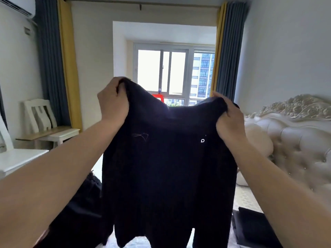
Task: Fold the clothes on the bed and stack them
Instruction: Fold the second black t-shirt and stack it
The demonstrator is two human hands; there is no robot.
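Sweater (168, 176) mark: one small white sign on the chest, shaped like a "Q" or a ring with a tail; too small to read surely.
Other text: none legible anywhere else in view.

The dark sweater (168, 176) is a matt, finely ribbed knit cloth with a few loose light threads clinging to its front. The headboard (297, 140) is tufted, padded upholstery, leather or leatherette perhaps, with a soft sheen, under a carved glossy crest. The curtains (52, 59) are heavy matt fabric. The chair (43, 119) looks like white-painted wood, smooth.
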